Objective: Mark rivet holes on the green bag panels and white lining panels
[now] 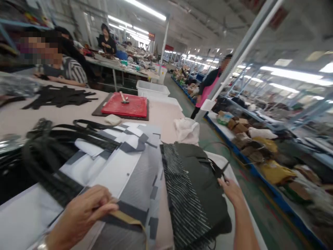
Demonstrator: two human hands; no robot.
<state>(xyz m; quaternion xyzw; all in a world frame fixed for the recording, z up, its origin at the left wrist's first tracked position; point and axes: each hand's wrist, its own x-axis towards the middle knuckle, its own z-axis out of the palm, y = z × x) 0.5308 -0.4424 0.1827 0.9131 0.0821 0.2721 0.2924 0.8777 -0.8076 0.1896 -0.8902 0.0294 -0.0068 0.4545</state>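
Observation:
My left hand (84, 211) is closed in a pinch on a narrow tan strip (130, 218), whose free end bends down over grey and white panels (114, 170). At the right, my right hand (231, 190) is closed on a dark V-shaped tool, which looks like scissors (221, 172), at the edge of a black bag piece (205, 187). A striped, textured fabric (182, 194) covers the left side of that piece. Black straps (47, 159) loop over the panels beyond my left hand. The fingertips of my right hand are partly blurred.
On the pale table (166, 111) lie a red board (125, 104) with a hammer (123, 98) on it, black strips (59, 95) and a white bag (186, 130). A white bin (153, 89) stands behind. Co-workers are farther back; a post (234, 66) rises at right.

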